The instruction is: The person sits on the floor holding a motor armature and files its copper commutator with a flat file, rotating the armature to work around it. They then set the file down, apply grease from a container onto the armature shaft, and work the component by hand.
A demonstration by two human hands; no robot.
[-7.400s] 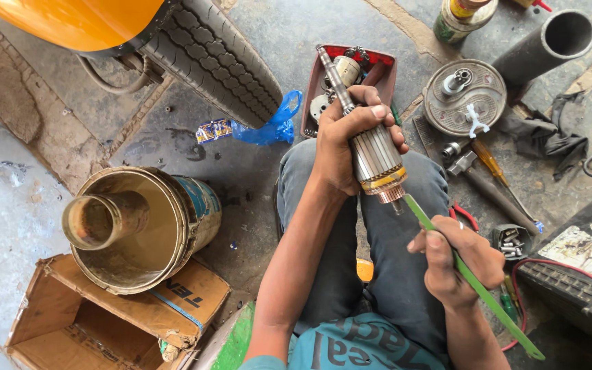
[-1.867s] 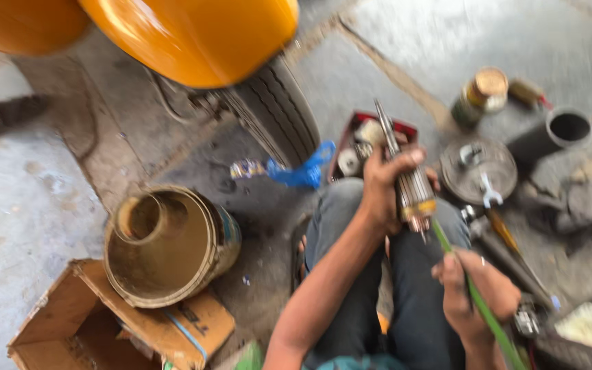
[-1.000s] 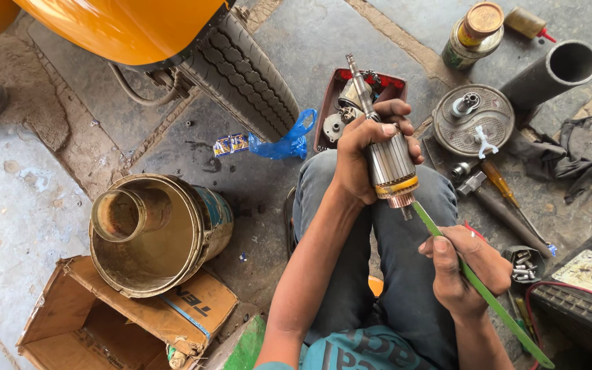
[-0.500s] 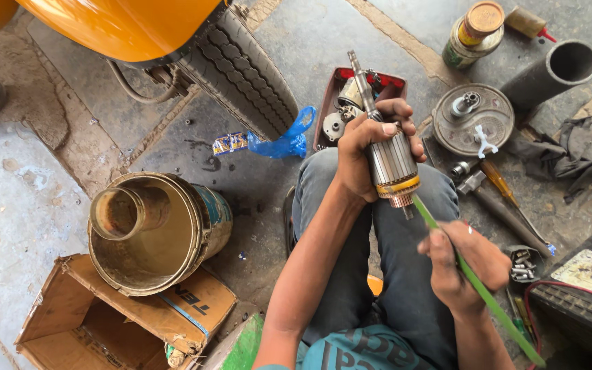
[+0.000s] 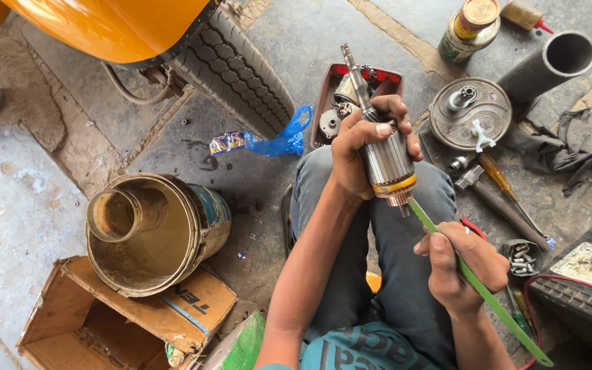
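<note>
Both hands are busy over the lap. Left hand [image 5: 363,152] is wrapped tight round the laminated steel body of a motor armature [image 5: 386,161], held upright with its long shaft pointing to the far side, toward the red tray of small parts [image 5: 327,96]. Right hand [image 5: 462,264] is closed in a fist round a thin green blade-like strip [image 5: 477,291], whose far tip meets the copper-coloured commutator end just below the orange band.

For good work here, I judge the armature wants a steady grip while the strip runs along the grooves rather than across them, with light pressure so the copper is not gouged. Turning the body a little at a time would bring each segment round to the tip. A screwdriver [image 5: 505,188] lies on the ground to the right.
</note>
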